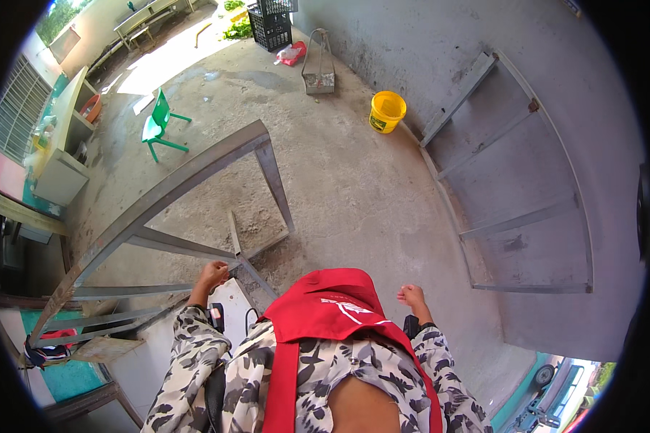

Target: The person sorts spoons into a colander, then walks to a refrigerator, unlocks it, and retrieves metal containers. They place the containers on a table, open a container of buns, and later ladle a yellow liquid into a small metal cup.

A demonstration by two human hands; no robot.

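Note:
My left hand (pixel 213 275) is held out at my left side, fingers loosely curled, with nothing seen in it. It is nearest to a grey metal frame (pixel 206 164) of welded bars; whether it touches a bar I cannot tell. Below that hand shows a flat white surface (pixel 234 299). On the other side, my right hand (pixel 410 295) hangs over the concrete floor (pixel 352 216), its fingers half bent and holding nothing. A red apron (pixel 325 303) covers my front over a patterned shirt.
A green plastic chair (pixel 160 112) stands ahead on the left. By the right wall are a yellow bucket (pixel 382 125), a metal dustpan (pixel 319 83) and black crates (pixel 271 31). Another metal frame (pixel 520 223) is against that wall. A counter (pixel 64 176) lines the left.

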